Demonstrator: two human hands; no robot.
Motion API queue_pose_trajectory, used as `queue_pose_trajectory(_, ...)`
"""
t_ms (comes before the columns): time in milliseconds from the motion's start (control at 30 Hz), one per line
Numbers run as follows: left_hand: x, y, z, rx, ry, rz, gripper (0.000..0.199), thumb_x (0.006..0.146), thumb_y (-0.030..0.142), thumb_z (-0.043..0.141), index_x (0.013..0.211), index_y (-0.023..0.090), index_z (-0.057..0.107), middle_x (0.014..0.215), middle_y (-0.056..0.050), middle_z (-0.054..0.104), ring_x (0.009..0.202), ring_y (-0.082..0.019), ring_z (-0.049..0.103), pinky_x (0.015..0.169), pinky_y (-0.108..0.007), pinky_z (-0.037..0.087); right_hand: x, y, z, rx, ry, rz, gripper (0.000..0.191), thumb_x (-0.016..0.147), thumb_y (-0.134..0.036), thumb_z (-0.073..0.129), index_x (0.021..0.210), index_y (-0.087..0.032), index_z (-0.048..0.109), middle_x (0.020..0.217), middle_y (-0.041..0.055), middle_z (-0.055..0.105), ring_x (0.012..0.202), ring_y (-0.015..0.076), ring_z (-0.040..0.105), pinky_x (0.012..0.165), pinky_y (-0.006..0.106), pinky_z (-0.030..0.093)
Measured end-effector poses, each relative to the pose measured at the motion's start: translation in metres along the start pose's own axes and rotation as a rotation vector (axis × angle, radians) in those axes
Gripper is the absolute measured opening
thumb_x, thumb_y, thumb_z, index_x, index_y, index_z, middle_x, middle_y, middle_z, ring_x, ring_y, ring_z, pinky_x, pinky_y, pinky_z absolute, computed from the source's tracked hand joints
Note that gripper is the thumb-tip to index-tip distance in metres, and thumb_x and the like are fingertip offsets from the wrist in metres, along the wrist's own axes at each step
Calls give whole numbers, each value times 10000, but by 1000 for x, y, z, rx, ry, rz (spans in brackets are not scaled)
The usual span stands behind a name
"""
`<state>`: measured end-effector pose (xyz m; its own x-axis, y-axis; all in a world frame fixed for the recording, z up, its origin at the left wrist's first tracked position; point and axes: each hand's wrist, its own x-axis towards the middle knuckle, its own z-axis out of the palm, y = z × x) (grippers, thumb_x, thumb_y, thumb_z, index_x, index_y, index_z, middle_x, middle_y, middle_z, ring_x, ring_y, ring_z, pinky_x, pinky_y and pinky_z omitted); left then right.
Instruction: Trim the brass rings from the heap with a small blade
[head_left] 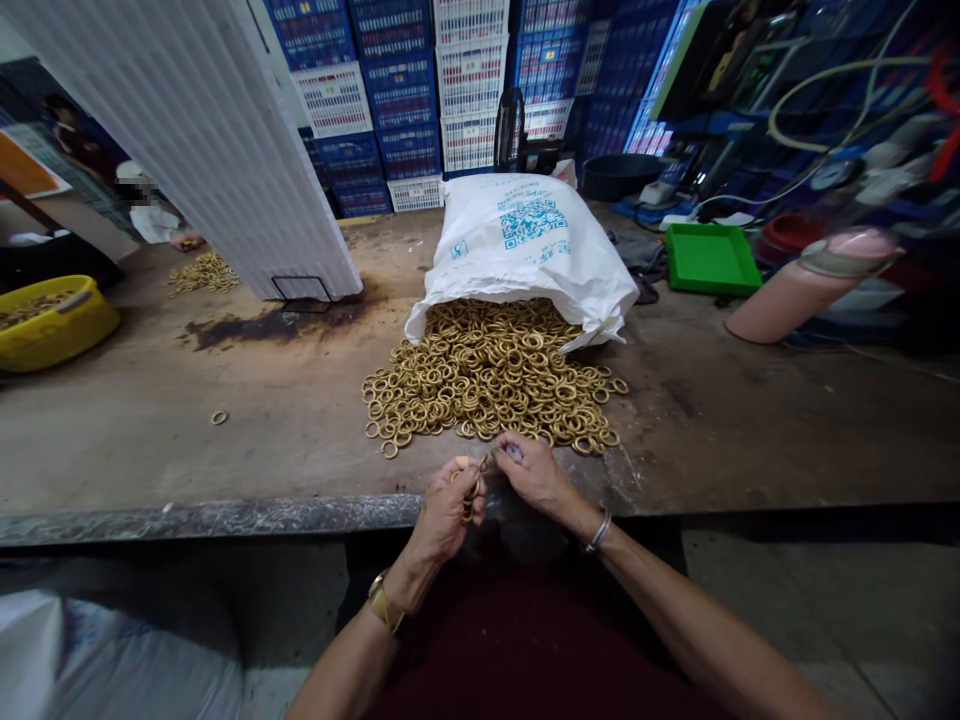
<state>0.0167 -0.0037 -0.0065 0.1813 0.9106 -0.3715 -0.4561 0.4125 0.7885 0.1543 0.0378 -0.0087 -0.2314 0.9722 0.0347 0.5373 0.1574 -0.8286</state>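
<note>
My left hand (444, 512) is closed around several brass-coloured rings (469, 497), with something tan on a fingertip. Close beside it, my right hand (538, 478) is pinched shut near the uppermost ring; a small greyish thing shows at its fingers, too unclear to name. Both hands are over the table's front edge. Just beyond them lies a pile of rings (487, 385), spilling from the mouth of a white woven sack (525, 240) that rests on its side.
One loose ring (219, 418) lies at left. A yellow basin (56, 325), an upright white corrugated panel (247, 170), a green tray (712, 258) and a pink bottle (802, 290) stand on the table (300, 440). Another person (150, 205) sits beyond the panel.
</note>
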Motion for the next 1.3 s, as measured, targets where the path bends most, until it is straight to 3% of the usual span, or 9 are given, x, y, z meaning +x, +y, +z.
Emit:
queue_pose_trajectory(100,0,1,0,18,27,27,318,674,426,621,779,155,491,550,50,477,393,-37,395,368,-155,280,-6,1,-1,-252,-103,-118,143,748,-192,417,695,-179,550,588,-7,533,529,101,428,526,212,284)
queue_pose_trajectory(233,-1,2,2,72,52,43,297,686,410,610,777,153,490,550,50,480,391,-35,388,367,-153,294,-12,-1,0,-411,-224,-150,137,729,-161,432,753,-187,564,619,5,570,542,110,458,522,218,251)
queue_pose_trajectory(533,-2,0,0,156,78,99,284,714,424,577,716,166,458,544,52,478,384,-35,377,361,-150,291,-10,-4,8,-639,-244,-60,189,738,-158,419,851,-181,569,701,49,631,595,139,541,515,244,233)
queue_pose_trajectory(667,-20,8,3,145,-78,-6,278,729,437,557,729,170,477,521,57,455,364,-33,350,354,-151,281,-6,3,0,-702,-154,5,211,753,-161,412,908,-177,552,744,62,645,638,153,562,533,242,257)
queue_pose_trajectory(833,-41,1,-7,330,-285,-266,217,715,373,570,726,161,523,535,33,501,355,-37,362,335,-150,255,-4,17,-18,-651,43,56,169,793,-201,412,896,-179,544,770,55,638,681,155,572,574,230,295)
queue_pose_trajectory(933,-39,-19,-26,437,-247,-359,156,657,295,605,679,154,541,557,25,530,380,-39,373,340,-143,234,-4,23,-25,-615,155,103,190,813,-268,421,941,-182,531,756,47,635,661,159,576,574,233,304)
queue_pose_trajectory(1100,-24,-55,-55,480,-108,-450,236,652,371,600,584,149,559,413,48,437,326,-52,316,326,-171,192,-6,25,-25,-676,127,151,252,806,-357,456,991,-191,498,756,48,646,649,177,594,554,242,298)
queue_pose_trajectory(1233,-16,-74,-59,523,34,-432,326,660,387,610,456,139,556,364,24,437,322,-63,332,357,-192,218,-6,20,-22,-723,103,155,209,810,-334,461,965,-199,501,796,52,649,699,184,606,561,245,297)
queue_pose_trajectory(1300,-12,-78,-55,415,91,-343,267,656,334,633,470,148,584,435,-6,518,409,-101,443,408,-206,307,-6,18,-22,-725,82,148,183,810,-312,463,950,-202,507,813,53,648,734,186,607,573,246,301)
